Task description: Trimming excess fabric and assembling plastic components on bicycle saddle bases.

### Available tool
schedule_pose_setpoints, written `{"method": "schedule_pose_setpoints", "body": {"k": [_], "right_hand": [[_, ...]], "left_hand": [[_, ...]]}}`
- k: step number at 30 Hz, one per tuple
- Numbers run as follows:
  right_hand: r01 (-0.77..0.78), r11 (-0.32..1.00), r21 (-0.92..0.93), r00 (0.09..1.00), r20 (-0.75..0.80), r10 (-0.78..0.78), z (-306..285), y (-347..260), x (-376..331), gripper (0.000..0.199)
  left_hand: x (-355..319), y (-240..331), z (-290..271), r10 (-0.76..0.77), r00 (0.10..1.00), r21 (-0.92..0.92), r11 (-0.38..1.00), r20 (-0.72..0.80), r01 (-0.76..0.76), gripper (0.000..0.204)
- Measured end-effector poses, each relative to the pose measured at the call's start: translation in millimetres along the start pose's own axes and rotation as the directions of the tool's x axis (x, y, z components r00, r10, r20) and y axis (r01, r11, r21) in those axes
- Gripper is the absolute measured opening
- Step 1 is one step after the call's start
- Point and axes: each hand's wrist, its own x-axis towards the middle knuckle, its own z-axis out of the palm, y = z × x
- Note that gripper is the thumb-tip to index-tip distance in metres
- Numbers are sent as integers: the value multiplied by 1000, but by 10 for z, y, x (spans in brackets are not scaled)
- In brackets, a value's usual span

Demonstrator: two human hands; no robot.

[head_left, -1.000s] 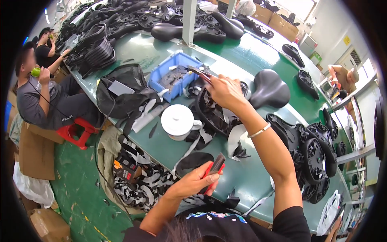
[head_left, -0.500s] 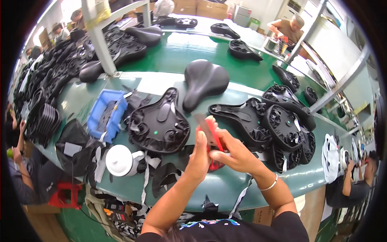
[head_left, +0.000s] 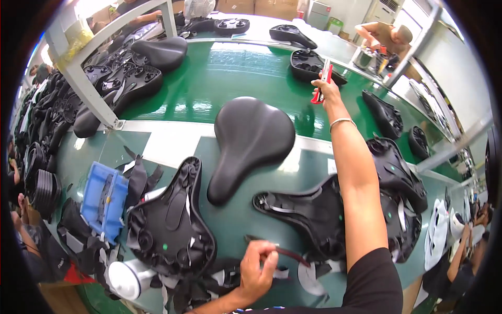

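Observation:
My right hand (head_left: 328, 93) reaches far out over the green belt, closed round a red-handled tool (head_left: 327, 73) with a pale metal front; its exact kind is unclear. It is close to an upturned bicycle saddle (head_left: 306, 65). My left hand (head_left: 256, 269) is low in the middle, its fingers curled at a thin dark curved strip (head_left: 293, 255). A black saddle (head_left: 253, 133) lies top side up before me. To its left an upturned saddle (head_left: 175, 230) shows its gathered cover; another upturned saddle (head_left: 308, 209) lies partly behind my right forearm.
At left stand a blue bin (head_left: 104, 201), a white lidded mug (head_left: 124, 280) and black scraps. A white metal frame post (head_left: 94, 94) rises at the belt's left, with heaped saddles beyond. More saddles (head_left: 384, 115) lie at right. Co-workers (head_left: 395, 39) sit around the tables.
My hands were together around a red tool; now they are apart. My right hand has gone far forward with the red-handled tool, and my left has moved lower. The view has shifted.

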Motion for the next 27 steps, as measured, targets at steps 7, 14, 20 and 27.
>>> {"method": "schedule_pose_setpoints", "body": {"k": [7,14,20,27], "right_hand": [[196,939,-281,977,-27,-212,136,353,468,49],[-165,976,-143,985,35,172,-243,-770,-782,35],[-104,978,-183,893,417,173,-1129,-1374,-3382,32],[65,946,-318,836,535,123,-1351,-706,-5083,48]], "left_hand": [[97,81,38,12,998,51,999,54,-15,10],[79,-104,48,62,998,22,998,-30,-61,14],[202,62,-149,-164,954,-746,595,249,297,59],[-268,430,-631,-410,759,-353,705,506,616,57]]}}
